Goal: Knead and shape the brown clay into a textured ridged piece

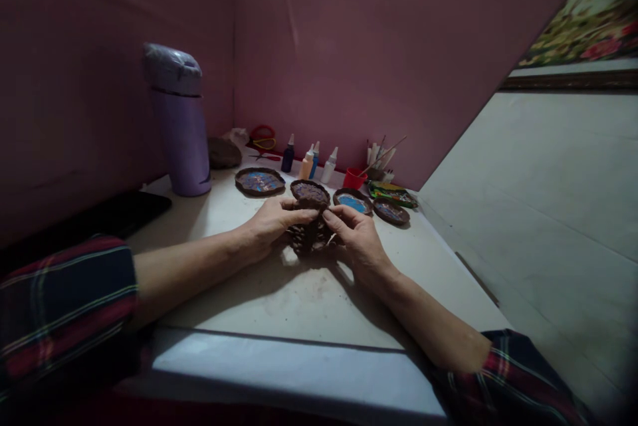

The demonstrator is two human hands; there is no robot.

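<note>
Between my hands is a dark brown, bumpy piece that looks like clay (305, 238), just above the white tabletop. My left hand (272, 226) grips its left side, with the thumb along the upper edge. From the right, my right hand (356, 236) pinches the same edge with thumb and fingers. Right behind it lies a round brown dish (310, 192) with purplish paint inside; I cannot tell whether the two touch. Other brown dishes stand near: a wide one with blue and purple paint (260, 181), a blue-filled one (353, 202) and a small one (391, 211).
A purple flask (180, 123) stands at the left, near a black flat object (149, 207). Along the back are a brown lump (224, 153), scissors (262, 138), several paint bottles (306, 165), a red cup (354, 178) with a brush and a green packet (393, 194).
</note>
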